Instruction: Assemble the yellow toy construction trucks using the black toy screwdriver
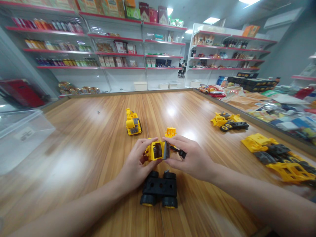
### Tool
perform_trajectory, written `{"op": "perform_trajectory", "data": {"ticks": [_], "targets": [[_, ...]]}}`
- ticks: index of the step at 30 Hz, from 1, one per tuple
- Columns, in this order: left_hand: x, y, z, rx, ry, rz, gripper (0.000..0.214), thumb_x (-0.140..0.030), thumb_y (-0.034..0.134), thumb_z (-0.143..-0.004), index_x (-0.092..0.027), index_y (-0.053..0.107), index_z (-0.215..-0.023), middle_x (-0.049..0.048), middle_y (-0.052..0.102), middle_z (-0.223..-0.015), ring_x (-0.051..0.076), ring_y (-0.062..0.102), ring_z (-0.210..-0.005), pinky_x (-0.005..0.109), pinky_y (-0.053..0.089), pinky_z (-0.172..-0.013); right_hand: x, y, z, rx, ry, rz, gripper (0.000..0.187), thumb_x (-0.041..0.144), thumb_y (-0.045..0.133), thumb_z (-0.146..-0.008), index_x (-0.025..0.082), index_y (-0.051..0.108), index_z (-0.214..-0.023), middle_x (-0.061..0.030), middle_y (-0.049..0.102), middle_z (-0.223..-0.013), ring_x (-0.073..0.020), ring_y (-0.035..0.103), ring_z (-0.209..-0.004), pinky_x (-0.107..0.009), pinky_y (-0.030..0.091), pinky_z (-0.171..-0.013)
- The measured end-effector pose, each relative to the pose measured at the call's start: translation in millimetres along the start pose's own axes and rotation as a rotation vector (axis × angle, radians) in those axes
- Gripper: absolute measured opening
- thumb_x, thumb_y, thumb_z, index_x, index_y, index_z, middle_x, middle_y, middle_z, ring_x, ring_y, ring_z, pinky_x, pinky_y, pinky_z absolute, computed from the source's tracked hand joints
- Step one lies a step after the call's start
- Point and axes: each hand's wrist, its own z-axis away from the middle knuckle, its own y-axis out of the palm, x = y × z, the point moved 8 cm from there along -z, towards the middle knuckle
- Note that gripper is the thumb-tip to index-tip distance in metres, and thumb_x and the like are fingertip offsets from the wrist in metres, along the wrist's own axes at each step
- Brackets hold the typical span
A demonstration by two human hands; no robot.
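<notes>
In front of me my left hand [138,161] is closed around a yellow toy vehicle cab [157,150] with a dark window opening. My right hand [191,158] pinches a grey plate-like part [167,150] against the cab's right side. A black, rod-like piece with a thick end [182,153] shows between the right thumb and fingers; whether it is gripped or lies behind them I cannot tell. Just beyond the hands is a small yellow toy part [170,132]. Nearer to me, a black toy chassis [160,187] with big black wheels rests on the wooden table.
An assembled yellow toy vehicle [133,122] stands farther back. Yellow and black toy parts lie in groups at the right [229,121] and nearer right [278,154]. A clear plastic bin [24,135] is at the left. Packaged goods [259,98] are piled beyond the right table edge.
</notes>
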Motion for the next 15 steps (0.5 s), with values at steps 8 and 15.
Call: {"op": "perform_trajectory", "data": {"ticks": [8,15], "targets": [[-4.3,2.0,1.0,0.029,0.020,-0.011,0.052,-0.023,0.069,-0.080,-0.027,0.055,-0.129,0.0099,0.047,-0.130,0.026,0.050,-0.122,0.035,0.055,-0.092,3.1,4.4,0.8,0.045,-0.050,0.009,0.057,0.023,0.069,-0.080,0.024,0.053,-0.135,-0.0083,0.063,-0.115,-0.0210,0.061,-0.103,-0.036,0.050,-0.092],[-3.4,4.8,3.4,0.071,-0.004,-0.007,0.062,-0.021,0.065,-0.082,-0.029,0.045,-0.141,0.0093,0.047,-0.131,0.024,0.051,-0.122,0.031,0.056,-0.090,-1.4,3.0,1.2,0.024,-0.004,0.032,0.055,0.027,0.070,-0.080,0.023,0.056,-0.133,-0.0086,0.064,-0.113,-0.0212,0.062,-0.101,-0.037,0.050,-0.091]]}}
